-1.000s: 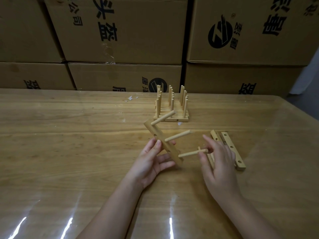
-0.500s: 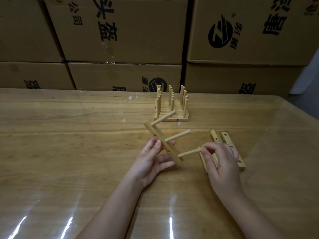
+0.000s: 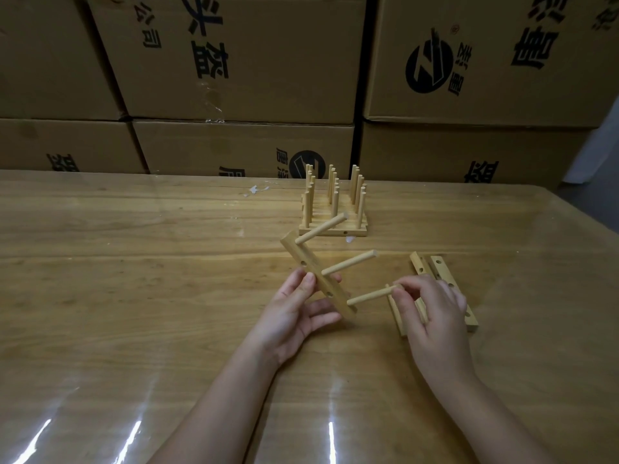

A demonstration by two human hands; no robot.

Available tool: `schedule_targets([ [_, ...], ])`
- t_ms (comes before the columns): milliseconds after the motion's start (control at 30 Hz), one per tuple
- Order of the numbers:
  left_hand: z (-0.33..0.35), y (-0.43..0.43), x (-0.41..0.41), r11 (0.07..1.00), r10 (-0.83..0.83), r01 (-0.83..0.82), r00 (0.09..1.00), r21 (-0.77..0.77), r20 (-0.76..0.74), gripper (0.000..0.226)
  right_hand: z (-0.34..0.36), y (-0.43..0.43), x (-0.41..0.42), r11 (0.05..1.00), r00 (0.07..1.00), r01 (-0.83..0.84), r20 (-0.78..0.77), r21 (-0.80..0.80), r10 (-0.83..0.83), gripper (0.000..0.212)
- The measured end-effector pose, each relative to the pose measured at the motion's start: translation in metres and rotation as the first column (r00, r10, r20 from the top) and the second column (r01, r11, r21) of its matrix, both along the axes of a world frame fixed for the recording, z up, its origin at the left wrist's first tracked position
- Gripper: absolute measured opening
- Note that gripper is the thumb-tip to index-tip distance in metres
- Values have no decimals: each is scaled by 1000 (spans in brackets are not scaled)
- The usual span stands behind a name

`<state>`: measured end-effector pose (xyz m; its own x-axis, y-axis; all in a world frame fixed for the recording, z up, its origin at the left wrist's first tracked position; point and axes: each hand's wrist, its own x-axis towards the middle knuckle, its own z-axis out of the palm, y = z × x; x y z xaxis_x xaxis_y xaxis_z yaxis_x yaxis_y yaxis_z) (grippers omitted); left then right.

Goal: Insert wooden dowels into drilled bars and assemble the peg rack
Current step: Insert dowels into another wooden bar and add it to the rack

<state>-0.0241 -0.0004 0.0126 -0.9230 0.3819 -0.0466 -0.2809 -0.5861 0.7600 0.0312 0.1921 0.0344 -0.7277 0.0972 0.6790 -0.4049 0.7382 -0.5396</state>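
My left hand (image 3: 294,313) grips a drilled wooden bar (image 3: 311,272) tilted on its edge, its lower end near the table. Three dowels stick out of the bar toward the right. My right hand (image 3: 432,316) pinches the free end of the lowest dowel (image 3: 368,296) between thumb and fingers. The middle dowel (image 3: 350,261) and the top dowel (image 3: 321,227) stand free. Loose drilled bars (image 3: 442,272) lie flat on the table, partly under my right hand. A finished peg rack (image 3: 335,209) with several upright dowels stands behind.
The work lies on a glossy wooden table (image 3: 134,279). Stacked cardboard boxes (image 3: 234,61) form a wall along its far edge. The table's right edge runs diagonally at the far right, with a pale object beyond it.
My right hand's fingers have curled down from the dowel's tip to pinch its end. The bar and my left hand have barely moved.
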Motion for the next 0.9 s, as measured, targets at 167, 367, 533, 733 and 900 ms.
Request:
schedule_targets([
  [167, 2, 0, 0, 1000, 1, 0, 1000, 26, -13, 33, -5, -5, 1, 951, 979, -157, 82, -266, 184, 36],
  [367, 5, 0, 3, 997, -11, 13, 1000, 71, -28, 33, -16, -16, 1, 951, 912, -202, 310, -234, 270, 50],
  [533, 4, 2, 4, 996, -65, 68, 996, 63, -58, 40, -21, -16, -3, 931, 902, -181, 325, -316, 285, 32],
  [733, 4, 4, 5, 999, -38, 39, 998, 18, -51, 42, -18, -10, -6, 871, 919, -127, 275, -474, 283, 37],
  [900, 6, 3, 3, 996, 93, -93, 996, 13, 17, 35, -15, 1, -11, 841, 940, -72, 245, -537, 237, 32],
])
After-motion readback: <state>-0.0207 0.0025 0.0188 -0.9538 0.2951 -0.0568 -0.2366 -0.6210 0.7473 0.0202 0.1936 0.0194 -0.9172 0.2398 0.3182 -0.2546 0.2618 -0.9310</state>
